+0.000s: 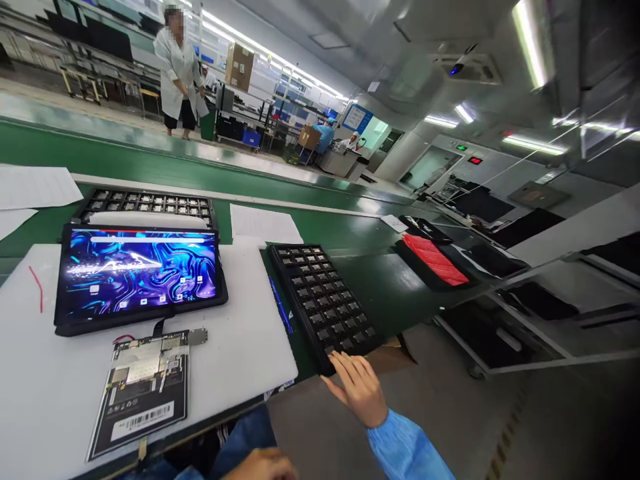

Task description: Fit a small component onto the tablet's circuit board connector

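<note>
Head view: my right hand (359,388), grip slack and holding nothing, fingertips touching the near edge of the black gridded component tray (324,302) on the green bench (385,287). My left hand (263,465), mostly cropped, grip undeterminable. A glossy lit tablet (137,273) lies well left.

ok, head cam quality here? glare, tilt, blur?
Head view: horizon tilted hard, wide-angle bend at the edges; ceiling strip lights blown out, with glare streaks on the green belt. The lit tablet and the component tray are sharp; the right hand touching the tray edge is clear; the left hand is cut off at the bottom edge.
</note>
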